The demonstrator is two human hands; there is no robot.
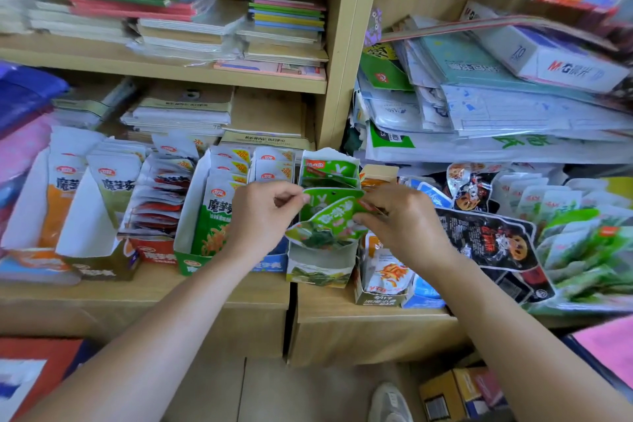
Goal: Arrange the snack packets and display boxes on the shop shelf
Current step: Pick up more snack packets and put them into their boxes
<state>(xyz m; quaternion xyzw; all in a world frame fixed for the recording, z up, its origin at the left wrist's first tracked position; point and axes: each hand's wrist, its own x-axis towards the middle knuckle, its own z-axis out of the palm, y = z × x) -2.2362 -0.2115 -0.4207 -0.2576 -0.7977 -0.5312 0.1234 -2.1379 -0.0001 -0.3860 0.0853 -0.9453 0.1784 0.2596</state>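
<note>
A green snack packet (329, 216) is held between both hands above an open white and green display box (320, 264) on the wooden shelf (239, 291). My left hand (262, 212) pinches the packet's upper left edge. My right hand (399, 216) pinches its right side. More green packets (329, 169) stand upright at the back of that box. To the left stand several display boxes of white, orange and green packets (219, 209). A small box with orange packets (383, 274) sits just right of the green box.
Loose black packets (489, 233) and a heap of pale green packets (582, 243) lie to the right. Stacks of notebooks (178, 27) and paper fill the shelves above. Cartons (455, 390) and a shoe (390, 404) are on the floor below.
</note>
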